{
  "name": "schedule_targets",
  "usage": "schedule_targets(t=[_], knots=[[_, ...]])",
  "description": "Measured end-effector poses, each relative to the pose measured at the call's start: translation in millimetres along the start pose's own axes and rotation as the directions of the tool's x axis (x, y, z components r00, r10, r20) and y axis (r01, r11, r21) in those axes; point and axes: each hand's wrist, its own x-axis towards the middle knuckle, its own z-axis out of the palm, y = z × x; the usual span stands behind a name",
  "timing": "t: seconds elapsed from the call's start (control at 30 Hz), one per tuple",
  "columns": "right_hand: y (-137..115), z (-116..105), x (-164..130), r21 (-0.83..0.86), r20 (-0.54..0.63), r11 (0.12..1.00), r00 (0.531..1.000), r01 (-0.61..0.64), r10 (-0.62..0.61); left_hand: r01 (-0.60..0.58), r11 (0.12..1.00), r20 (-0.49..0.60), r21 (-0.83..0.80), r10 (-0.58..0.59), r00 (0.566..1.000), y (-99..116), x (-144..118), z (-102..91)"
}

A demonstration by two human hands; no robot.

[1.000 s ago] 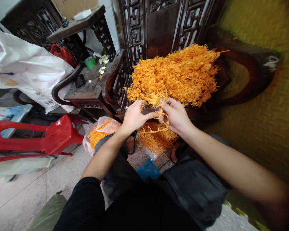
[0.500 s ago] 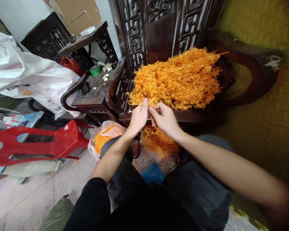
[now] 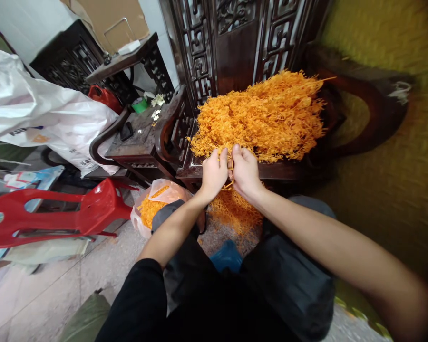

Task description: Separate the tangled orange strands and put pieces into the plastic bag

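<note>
Left hand point(image 3: 216, 173) and right hand point(image 3: 247, 173) together, pinching orange strand point(image 3: 229, 186) just in front of orange heap point(image 3: 260, 116). Strand could snap if tugged hard; loose bits could drop onto tangle point(image 3: 237, 213) below heap.

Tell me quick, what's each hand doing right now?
Left hand: closed, fingers pinching orange strands.
Right hand: closed, holding the same orange strands, right beside the left hand.

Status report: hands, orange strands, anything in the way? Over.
Left hand and right hand close together, pinching thin orange branching strands. Bushy orange heap just beyond, on dark wooden seat. No obstruction visible between hands and heap.
</note>
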Motion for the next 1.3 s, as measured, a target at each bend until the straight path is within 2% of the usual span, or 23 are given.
schedule_targets(t=[0.13, 0.23, 0.33, 0.4, 0.47, 0.5, 0.53, 0.6, 0.67, 0.77, 0.83, 0.9, 0.93, 1.0, 1.07, 1.1, 1.13, 1.17, 1.2, 1.23, 1.27, 1.3], knots=[[-14.0, -5.5, 16.3, 0.02, 0.024, 0.999, 0.999, -0.029, 0.029, -0.116, 0.986, 0.006, 0.115, 0.116, 0.993, 10.1, -2.2, -7.1], [-23.9, -13.6, 26.7, 0.023, 0.067, 0.999, 0.997, -0.037, 0.035, -0.127, 0.986, 0.022, 0.108, 0.125, 0.992, 16.9, 0.2, -15.5], [-37.7, -39.0, 40.5, 0.008, 0.027, 0.999, 0.999, -0.037, 0.037, -0.004, 1.0, -0.011, -0.019, 0.004, 1.0, 13.9, 10.7, -35.5], [-50.3, -63.5, 50.7, 0.009, -0.09, 1.0, 0.996, -0.016, 0.017, 0.143, 0.968, -0.027, -0.206, -0.152, 0.988, 7.3, 19.3, -56.3], [-61.7, -82.7, 56.0, 0.024, -0.229, 0.999, 0.973, 0.037, -0.031, 0.283, 0.868, 0.066, -0.409, -0.281, 0.957, 1.7, 24.3, -76.2], [-65.4, -87.3, 55.0, 0.019, -0.235, 0.998, 0.971, 0.053, -0.047, 0.332, 0.811, 0.151, -0.482, -0.296, 0.943, 0.6, 24.5, -83.5], [-67.4, -88.0, 51.2, 0.005, -0.21, 0.998, 0.976, 0.057, -0.055, 0.364, 0.764, 0.24, -0.533, -0.275, 0.931, 1.0, 23.2, -88.1], [-67.2, -79.8, 36.7, -0.041, -0.059, 0.998, 0.997, 0.037, -0.04, 0.385, 0.714, 0.375, -0.585, -0.183, 0.909, 4.9, 17.1, -89.8], [-64.6, -66.0, 17.5, -0.094, 0.123, 0.996, 0.992, 0.008, 0.004, 0.38, 0.712, 0.439, -0.59, -0.112, 0.892, 10.5, 9.1, -84.7], [-65.3, -52.2, -6.4, -0.134, 0.312, 0.99, 0.946, -0.047, 0.087, 0.373, 0.748, 0.486, -0.549, -0.077, 0.87, 17.1, 0.4, -75.5], [-70.1, -50.8, -14.4, -0.139, 0.379, 0.986, 0.915, -0.09, 0.137, 0.362, 0.768, 0.511, -0.528, -0.052, 0.858, 21.4, -1.4, -74.6], [-75.8, -53.7, -16.5, -0.151, 0.392, 0.982, 0.905, -0.115, 0.166, 0.336, 0.796, 0.516, -0.503, -0.035, 0.856, 26.3, -1.1, -82.8], [-78.3, -56.1, -16.2, -0.161, 0.384, 0.98, 0.907, -0.12, 0.174, 0.31, 0.822, 0.5, -0.478, -0.036, 0.866, 27.8, -1.2, -91.4], [-81.5, -62.6, -14.6, -0.184, 0.36, 0.976, 0.915, -0.12, 0.181, 0.226, 0.895, 0.395, -0.384, -0.062, 0.916, 23.4, -4.8, -118.0], [-81.8, -71.3, -13.1, -0.207, 0.35, 0.972, 0.919, -0.115, 0.183, 0.139, 0.971, 0.181, -0.196, -0.104, 0.978, 1.2, -16.7, -153.2], [-80.5, -76.2, -12.8, -0.228, 0.347, 0.968, 0.92, -0.106, 0.182, 0.133, 0.989, 0.06, -0.061, -0.129, 0.99, -18.1, -26.8, -171.3], [-78.2, -81.4, -12.8, -0.265, 0.343, 0.96, 0.922, -0.089, 0.18, 0.169, 0.982, -0.049, 0.086, -0.166, 0.985, -42.4, -40.0, -188.1], [-74.6, -86.5, -13.1, -0.329, 0.337, 0.943, 0.925, -0.058, 0.175, 0.256, 0.938, -0.141, 0.235, -0.228, 0.964, -70.5, -55.9, -202.3], [-69.5, -91.3, -13.5, -0.428, 0.327, 0.904, 0.931, -0.005, 0.16, 0.364, 0.85, -0.223, 0.38, -0.297, 0.928, -100.6, -74.0, -213.1], [-62.7, -95.5, -14.0, -0.559, 0.322, 0.826, 0.937, 0.071, 0.138, 0.477, 0.718, -0.275, 0.507, -0.39, 0.879, -131.0, -93.4, -220.0], [-54.2, -99.0, -14.4, -0.702, 0.337, 0.693, 0.934, 0.165, 0.119, 0.58, 0.555, -0.305, 0.597, -0.511, 0.803, -159.8, -113.0, -223.1], [-44.0, -101.6, -14.4, -0.822, 0.371, 0.506, 0.92, 0.262, 0.127, 0.641, 0.403, -0.32, 0.653, -0.621, 0.716, -185.7, -131.9, -222.6]])
